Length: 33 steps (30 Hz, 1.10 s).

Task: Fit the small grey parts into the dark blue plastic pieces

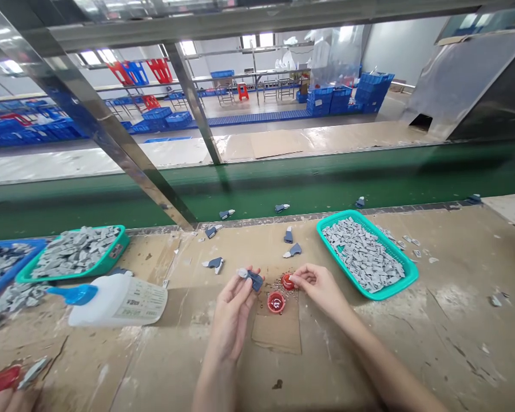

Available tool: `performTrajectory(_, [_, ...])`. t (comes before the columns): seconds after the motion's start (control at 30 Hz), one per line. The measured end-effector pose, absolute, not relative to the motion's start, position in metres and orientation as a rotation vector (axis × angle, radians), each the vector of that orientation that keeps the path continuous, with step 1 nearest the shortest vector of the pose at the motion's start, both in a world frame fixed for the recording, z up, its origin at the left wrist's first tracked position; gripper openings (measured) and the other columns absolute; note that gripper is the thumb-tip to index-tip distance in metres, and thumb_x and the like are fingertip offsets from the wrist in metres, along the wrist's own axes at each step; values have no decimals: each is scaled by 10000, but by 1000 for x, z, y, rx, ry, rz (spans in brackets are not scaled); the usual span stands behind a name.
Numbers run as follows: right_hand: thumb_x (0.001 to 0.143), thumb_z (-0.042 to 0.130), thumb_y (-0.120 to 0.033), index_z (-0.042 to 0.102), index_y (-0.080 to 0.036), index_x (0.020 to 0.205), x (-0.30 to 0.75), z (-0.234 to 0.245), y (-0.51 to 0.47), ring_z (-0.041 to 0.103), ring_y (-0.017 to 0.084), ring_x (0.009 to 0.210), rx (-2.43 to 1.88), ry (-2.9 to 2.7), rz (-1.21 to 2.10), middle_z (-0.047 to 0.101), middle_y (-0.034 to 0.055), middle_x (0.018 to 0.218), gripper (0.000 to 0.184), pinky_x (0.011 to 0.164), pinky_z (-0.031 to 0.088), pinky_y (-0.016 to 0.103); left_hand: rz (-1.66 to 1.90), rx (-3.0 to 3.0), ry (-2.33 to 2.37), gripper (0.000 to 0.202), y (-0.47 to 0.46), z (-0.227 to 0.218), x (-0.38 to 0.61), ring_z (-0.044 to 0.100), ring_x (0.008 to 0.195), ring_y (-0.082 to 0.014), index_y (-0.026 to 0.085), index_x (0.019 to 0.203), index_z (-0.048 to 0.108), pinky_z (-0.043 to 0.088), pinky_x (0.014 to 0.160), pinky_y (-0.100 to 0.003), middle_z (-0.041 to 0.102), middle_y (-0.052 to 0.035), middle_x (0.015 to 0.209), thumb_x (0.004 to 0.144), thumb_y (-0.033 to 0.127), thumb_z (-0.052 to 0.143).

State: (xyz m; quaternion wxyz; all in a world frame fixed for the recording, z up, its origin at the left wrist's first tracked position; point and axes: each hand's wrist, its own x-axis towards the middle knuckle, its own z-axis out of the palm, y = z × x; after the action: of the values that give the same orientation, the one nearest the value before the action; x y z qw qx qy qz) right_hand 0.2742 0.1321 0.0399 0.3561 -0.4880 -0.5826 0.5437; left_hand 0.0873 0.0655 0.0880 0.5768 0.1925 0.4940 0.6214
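My left hand pinches a small dark blue-grey plastic part with a pale tip, held just above the workbench. My right hand is closed in a pinch, its fingertips at a small red cap on the bench. A second red cap lies open side up between my hands, on a patch of cardboard. Reddish crumbs are scattered around both caps.
A teal basket of grey parts sits at right, another teal basket at left beside a blue tray. A white bottle with a blue nozzle lies on its side. Loose assembled parts dot the bench. A green conveyor runs behind.
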Motion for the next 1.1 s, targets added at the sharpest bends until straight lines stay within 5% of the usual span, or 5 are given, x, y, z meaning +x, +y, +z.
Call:
performTrajectory(0.23, [743,686,-460,596,-156,783,281,85,124,572,131,576,-1149,-1286,1633,660,30,674,320,497,396,214,1574,557,1366,296,64,73,105,673,882,-183,173,859,686,527,808,-257,725,-46,908,594,204,815])
performTrajectory(0.43, [738,708,-430,602,-162,775,277,109,112,591,145,626,-1036,-1279,1712,651,26,674,291,500,399,213,1556,618,1368,283,66,82,122,692,811,-209,173,803,713,561,781,-296,738,-51,852,546,182,829])
performTrajectory(0.93, [823,622,-321,475,-194,918,286,94,116,613,162,664,-1040,-1732,1679,620,-18,660,216,626,438,252,1259,920,1324,150,66,96,125,690,693,-228,181,727,757,592,671,-300,732,-39,759,583,179,799])
performTrajectory(1.1, [851,587,-363,515,-184,982,286,94,129,606,147,701,-974,-1744,1608,641,18,810,233,639,455,241,1061,1052,1241,409,89,104,115,676,900,-266,184,1003,715,555,829,-361,717,-71,996,602,208,792])
